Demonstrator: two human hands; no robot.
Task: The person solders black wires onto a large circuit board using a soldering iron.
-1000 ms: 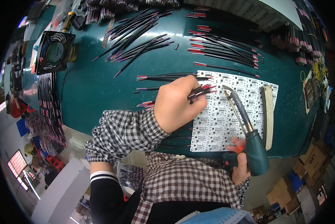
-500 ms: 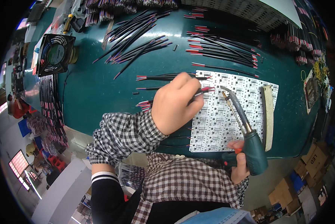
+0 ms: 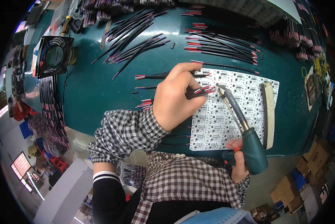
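Observation:
Over the left part of a white circuit board panel (image 3: 209,130), my left hand (image 3: 173,99) is closed round several black cables (image 3: 206,90). Their stripped red and white wire ends stick out past my fingertips, and the index finger reaches out above them. My right hand (image 3: 239,166) grips a green soldering gun (image 3: 255,153) by its handle. Its bent tip and thin feed tube point at the wire ends, a small gap away. More black cables (image 3: 158,76) lie beside and partly beneath my left hand, some reaching over the panel's left edge.
A pale curved bar (image 3: 267,115) rests on the panel's right side. Beyond the panel lie rows of black cables (image 3: 221,50) and a loose pile (image 3: 132,31). A small black fan (image 3: 55,56) stands at the left, and cable bundles (image 3: 51,112) hang over the table's left edge.
My left index finger has lifted and stretched away from the cables. The wire ends now show more spread out. The soldering gun's tip has shifted slightly left.

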